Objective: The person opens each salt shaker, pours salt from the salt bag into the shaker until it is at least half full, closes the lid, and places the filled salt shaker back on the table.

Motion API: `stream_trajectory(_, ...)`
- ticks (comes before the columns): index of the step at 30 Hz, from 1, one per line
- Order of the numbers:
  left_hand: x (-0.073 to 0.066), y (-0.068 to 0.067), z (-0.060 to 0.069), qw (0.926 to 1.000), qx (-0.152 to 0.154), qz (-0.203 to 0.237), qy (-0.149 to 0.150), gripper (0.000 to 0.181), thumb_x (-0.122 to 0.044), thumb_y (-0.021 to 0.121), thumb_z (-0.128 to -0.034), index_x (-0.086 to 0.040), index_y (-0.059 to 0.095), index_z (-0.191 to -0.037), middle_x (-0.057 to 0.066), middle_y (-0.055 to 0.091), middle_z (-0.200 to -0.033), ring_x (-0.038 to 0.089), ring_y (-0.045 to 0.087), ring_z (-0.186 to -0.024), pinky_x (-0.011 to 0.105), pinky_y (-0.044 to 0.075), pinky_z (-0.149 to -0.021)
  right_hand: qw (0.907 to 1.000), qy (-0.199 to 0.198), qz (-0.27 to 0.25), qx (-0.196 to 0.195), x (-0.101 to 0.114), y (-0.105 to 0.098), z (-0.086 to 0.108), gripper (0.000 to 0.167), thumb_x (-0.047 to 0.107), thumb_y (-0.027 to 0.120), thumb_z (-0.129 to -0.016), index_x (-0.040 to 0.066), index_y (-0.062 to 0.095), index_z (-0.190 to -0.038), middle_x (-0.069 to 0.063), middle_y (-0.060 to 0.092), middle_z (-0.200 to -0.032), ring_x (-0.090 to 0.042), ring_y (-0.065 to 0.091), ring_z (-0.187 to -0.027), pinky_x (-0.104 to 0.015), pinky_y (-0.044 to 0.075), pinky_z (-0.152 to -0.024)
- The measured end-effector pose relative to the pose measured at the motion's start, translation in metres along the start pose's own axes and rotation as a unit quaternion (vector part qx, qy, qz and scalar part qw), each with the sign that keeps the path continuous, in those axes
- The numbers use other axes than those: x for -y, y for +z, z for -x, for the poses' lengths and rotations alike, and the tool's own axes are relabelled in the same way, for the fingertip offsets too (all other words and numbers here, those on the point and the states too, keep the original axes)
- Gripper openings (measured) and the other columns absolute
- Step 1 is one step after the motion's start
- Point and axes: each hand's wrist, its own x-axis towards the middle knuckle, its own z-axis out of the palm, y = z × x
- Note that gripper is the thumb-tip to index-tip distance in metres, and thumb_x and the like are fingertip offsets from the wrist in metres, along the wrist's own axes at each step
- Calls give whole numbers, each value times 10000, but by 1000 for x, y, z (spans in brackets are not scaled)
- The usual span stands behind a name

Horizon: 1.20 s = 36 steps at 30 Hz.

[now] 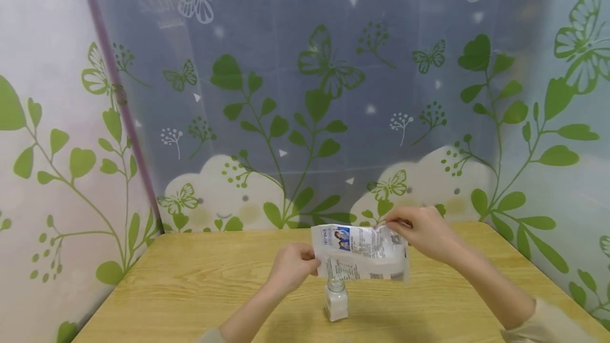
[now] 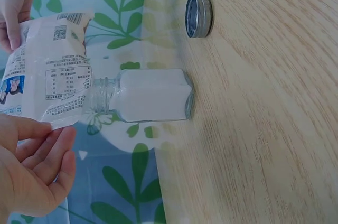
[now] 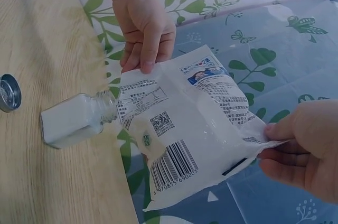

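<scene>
Both hands hold a white printed plastic bag (image 1: 362, 253) above the table. My left hand (image 1: 293, 266) pinches one corner of it between thumb and fingers. At the opposite upper corner, my right hand (image 1: 424, 229) pinches the bag's edge, as the right wrist view also shows. Just under the bag stands a square glass jar (image 2: 153, 95), upright and filled with white contents almost to its shoulder. Its threaded neck lies close to the bag's lower edge; whether they touch I cannot tell. A metal screw lid (image 2: 199, 16) lies on the table near the jar.
The wooden table (image 1: 200, 279) spreads beneath the hands. Printed curtains (image 1: 381, 94) with leaves and butterflies hang at the table's back and on both sides. A pinkish pole (image 1: 114, 73) runs down at the left back corner.
</scene>
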Motion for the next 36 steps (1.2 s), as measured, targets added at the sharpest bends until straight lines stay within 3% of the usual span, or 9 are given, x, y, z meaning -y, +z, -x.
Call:
stream_trajectory(10,-9,2,-7,9998,41,-144,127,60,-37,649,-777,-23,666,-721,22,637,-636,108,559,-574,270,450,-546,9969,607,-501,-15,-13,2,15,85,64,616,-873,59,683,-925,2,663,-804,-45,534,-578,-236,471,-497)
stream_trajectory(17,-16,5,-8,9996,106,-213,159,60,-14,642,-785,-13,670,-732,31,641,-639,103,555,-554,247,435,-514,9915,985,-840,101,-22,4,26,157,159,591,-910,53,676,-987,21,644,-792,-71,528,-549,-243,478,-503)
stream_trajectory(36,-22,6,-12,9980,218,-524,283,68,-13,634,-802,-12,673,-746,20,634,-644,91,541,-548,247,424,-517,9860,1135,-1179,-330,-40,20,39,119,110,621,-883,38,681,-956,2,652,-794,-59,524,-548,-244,474,-486)
